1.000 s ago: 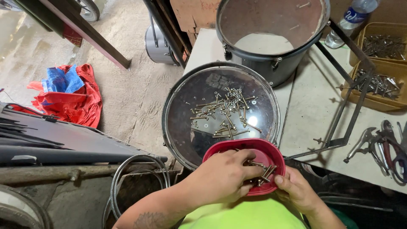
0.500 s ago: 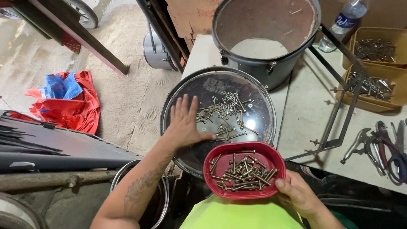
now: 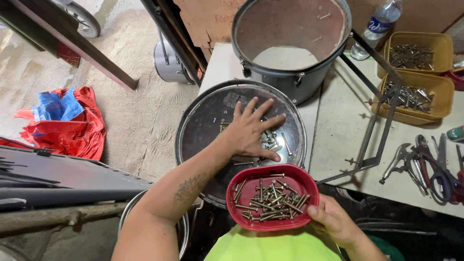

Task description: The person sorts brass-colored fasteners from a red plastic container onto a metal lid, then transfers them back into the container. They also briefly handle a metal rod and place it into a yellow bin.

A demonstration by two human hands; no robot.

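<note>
My left hand (image 3: 251,129) lies flat with fingers spread on a pile of loose screws (image 3: 275,139) on a round shiny drum head (image 3: 203,121). My right hand (image 3: 333,222) grips the lower right rim of a red oval bowl (image 3: 241,186) filled with several brass-coloured screws (image 3: 268,198). The bowl sits over the near edge of the drum head, just below my left hand.
A large open drum shell (image 3: 290,43) stands behind the drum head. Two yellow trays of screws (image 3: 415,94) and a water bottle (image 3: 377,26) are at the right back. Pliers and scissors (image 3: 425,164) lie on the white table (image 3: 338,125). Red cloth (image 3: 72,130) lies on the floor.
My left hand left the red bowl, reached out over the drum head and now rests spread on the screws there. The bowl stayed in my right hand.
</note>
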